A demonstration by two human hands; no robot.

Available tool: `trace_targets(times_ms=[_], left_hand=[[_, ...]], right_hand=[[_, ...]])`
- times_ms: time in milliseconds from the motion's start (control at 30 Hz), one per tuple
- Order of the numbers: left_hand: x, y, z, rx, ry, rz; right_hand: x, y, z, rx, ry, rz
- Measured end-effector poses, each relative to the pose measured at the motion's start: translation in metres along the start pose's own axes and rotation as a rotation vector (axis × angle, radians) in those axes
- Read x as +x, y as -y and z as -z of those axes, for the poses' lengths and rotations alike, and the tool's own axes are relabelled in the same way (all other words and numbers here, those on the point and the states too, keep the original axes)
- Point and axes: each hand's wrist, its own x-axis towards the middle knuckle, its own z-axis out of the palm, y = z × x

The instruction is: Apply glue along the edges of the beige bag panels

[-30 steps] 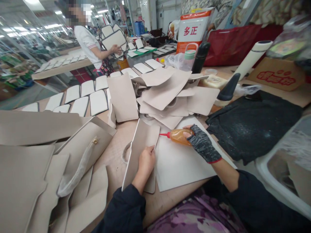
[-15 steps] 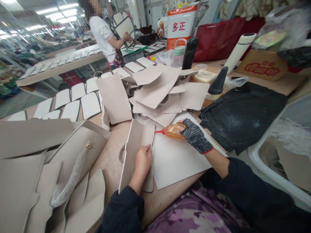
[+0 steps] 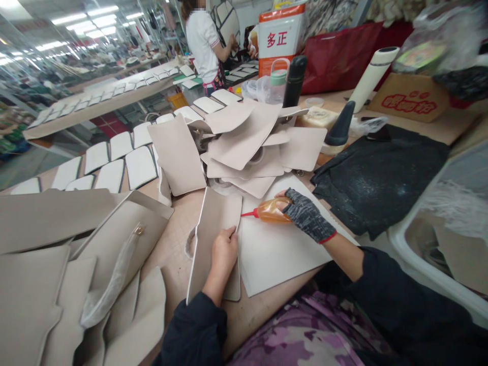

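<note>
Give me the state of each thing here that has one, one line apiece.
Left hand, bare, gripping
Beige piece, bent, held in left hand
Right hand, half-gloved, gripping
Amber bottle, sideways, held in right hand
Red nozzle, at the beige piece's edge; contact unclear
White sheet, lying flat
Beige pile, heaped loosely
Black material, spread
White tub, open

The gloved right hand (image 3: 305,214) holds a brown bottle (image 3: 270,210), its red tip (image 3: 250,213) right by the edge of the beige piece (image 3: 221,216) the left hand (image 3: 224,249) grips, and I see a white sheet (image 3: 282,259) under the bottle and a beige pile (image 3: 241,145) past both hands.
</note>
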Motion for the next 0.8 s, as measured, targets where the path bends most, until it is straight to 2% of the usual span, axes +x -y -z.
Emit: trace_targets(times_ms=[567,800], left_hand=[[0.001,0.003,-0.001,-0.026,-0.005,-0.005],[0.002,0.003,-0.001,-0.040,-0.002,-0.003]], right_hand=[[-0.039,0.006,0.005,0.029,0.084,-0.057],[-0.055,0.010,0.005,0.031,0.110,-0.038]])
